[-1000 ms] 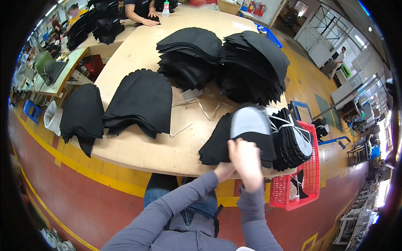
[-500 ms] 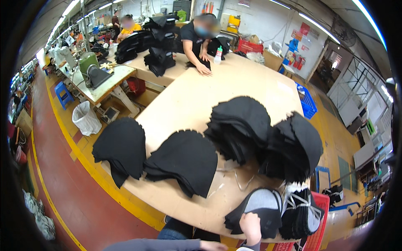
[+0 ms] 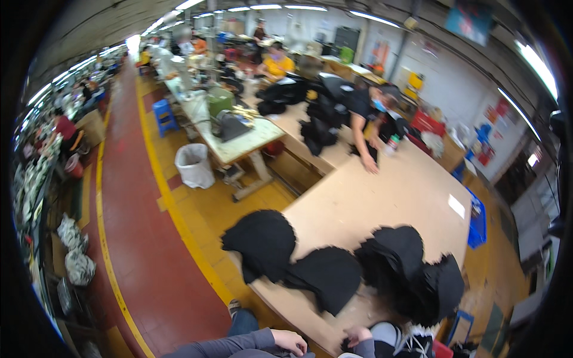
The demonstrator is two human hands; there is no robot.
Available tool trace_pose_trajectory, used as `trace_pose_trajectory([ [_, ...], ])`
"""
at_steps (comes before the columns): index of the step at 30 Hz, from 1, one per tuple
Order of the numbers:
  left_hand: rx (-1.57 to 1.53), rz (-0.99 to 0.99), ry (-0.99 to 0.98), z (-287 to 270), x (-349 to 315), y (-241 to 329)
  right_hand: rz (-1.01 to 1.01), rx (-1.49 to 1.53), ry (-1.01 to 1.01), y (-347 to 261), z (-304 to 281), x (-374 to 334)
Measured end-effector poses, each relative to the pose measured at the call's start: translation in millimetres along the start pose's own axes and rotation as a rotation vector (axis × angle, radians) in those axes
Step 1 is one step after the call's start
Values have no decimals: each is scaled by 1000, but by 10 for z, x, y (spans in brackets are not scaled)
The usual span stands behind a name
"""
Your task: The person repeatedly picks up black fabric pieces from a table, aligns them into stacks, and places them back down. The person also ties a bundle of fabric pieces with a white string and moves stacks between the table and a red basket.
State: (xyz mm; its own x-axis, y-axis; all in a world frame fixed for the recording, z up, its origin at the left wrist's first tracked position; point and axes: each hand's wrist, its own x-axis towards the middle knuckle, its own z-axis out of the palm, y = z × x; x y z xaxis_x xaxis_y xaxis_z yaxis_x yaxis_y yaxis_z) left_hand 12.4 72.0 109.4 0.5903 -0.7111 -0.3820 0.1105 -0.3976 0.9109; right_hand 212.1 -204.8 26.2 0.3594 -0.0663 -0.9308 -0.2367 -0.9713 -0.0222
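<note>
The grey-topped black stack [image 3: 386,333] lies at the near edge of the counter [image 3: 334,206]. The right hand [image 3: 358,336] is just beside it, the left hand [image 3: 290,341] apart; through blur, I cannot tell whether either grasps. Handling this stack seems in hand; moving it calls for steady support.

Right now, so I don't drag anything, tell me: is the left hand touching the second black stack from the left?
Apart: the head view shows bare tabletop between the left hand, low in the picture, and that black stack.
</note>
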Motion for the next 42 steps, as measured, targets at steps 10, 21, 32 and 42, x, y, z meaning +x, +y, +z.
trace_pose_trajectory([
  [10, 34, -500, 922, -244, -3556, -1186, -1053, -763, -80, -3511, 2423, -1229],
  [21, -333, -530, 1282, -1391, -5311, -1810, -1008, -1021, -258, -5916, 2883, -1653],
  [32, -57, -545, 700, -4286, -5288, -2063, -1160, -287, 404, -7724, 1834, -1146],
  [42, 588, -220, 201, -7345, -3603, -2347, -660, -56, 401, -7438, 318, -763],
])
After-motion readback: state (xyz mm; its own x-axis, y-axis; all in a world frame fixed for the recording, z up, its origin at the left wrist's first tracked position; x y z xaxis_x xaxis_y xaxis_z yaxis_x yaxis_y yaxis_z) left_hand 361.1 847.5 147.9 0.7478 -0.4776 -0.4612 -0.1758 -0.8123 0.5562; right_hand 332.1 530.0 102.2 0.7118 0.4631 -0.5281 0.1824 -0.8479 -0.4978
